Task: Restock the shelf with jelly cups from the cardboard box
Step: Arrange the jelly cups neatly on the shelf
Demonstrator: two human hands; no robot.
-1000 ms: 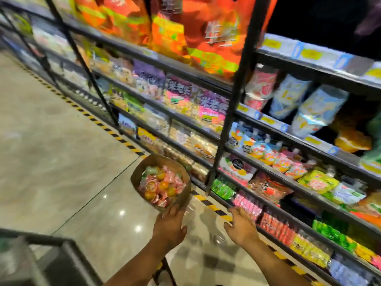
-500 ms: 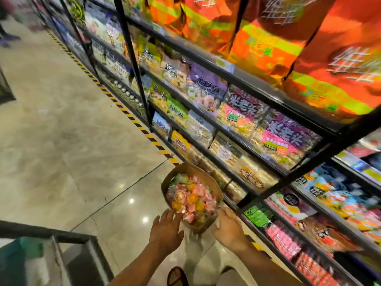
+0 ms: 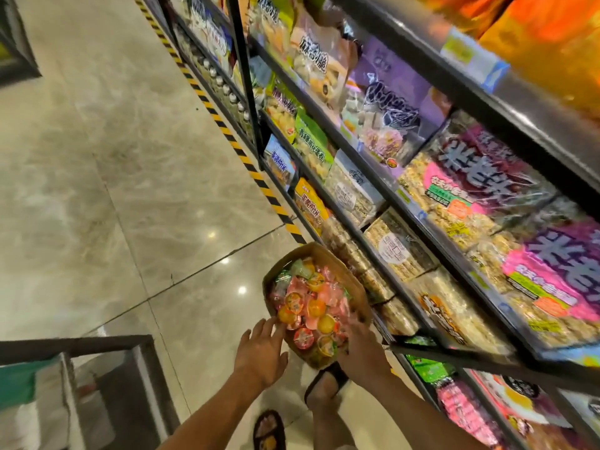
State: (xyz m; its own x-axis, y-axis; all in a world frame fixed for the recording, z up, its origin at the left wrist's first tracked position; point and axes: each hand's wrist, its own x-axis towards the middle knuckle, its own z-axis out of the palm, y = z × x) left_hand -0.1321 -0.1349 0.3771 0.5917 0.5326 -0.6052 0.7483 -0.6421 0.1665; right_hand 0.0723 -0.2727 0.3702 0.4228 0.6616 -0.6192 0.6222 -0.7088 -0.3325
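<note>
At the bottom of the frame my foot [image 3: 324, 384] stands in a dark sandal on the floor [image 3: 130, 190], and the dark frame of a cart [image 3: 107, 345] fills the lower left corner.

Just above, both arms reach forward to the box [image 3: 342, 272], which sits on the floor at the lower centre, close against the foot of the shelf [image 3: 526, 105]. My left hand [image 3: 259, 355] is at its near left rim, fingers [image 3: 271, 329] straight and spread, the tips touching the rim or the nearest cups; they hold nothing. My right hand [image 3: 360, 349] is at the near right rim, and its fingers [image 3: 352, 323] are blurred over the cups, so I cannot tell whether they are spread or pinching one.

The cups [image 3: 308, 306] are all in the box, heaped to its rim in orange, pink, red and green.

Further off, the shelf runs up the right side of the frame, packed with snack bags and trays. I see no jelly cups on any tier in view, nor a gap meant for them. A yellow and black tape [image 3: 227, 131] runs along its foot toward the upper left.

I judge the restocking barely begun: the box looks full, no cup is lifted clear, and everything from taking a first handful to setting cups on a tier is left to do.
</note>
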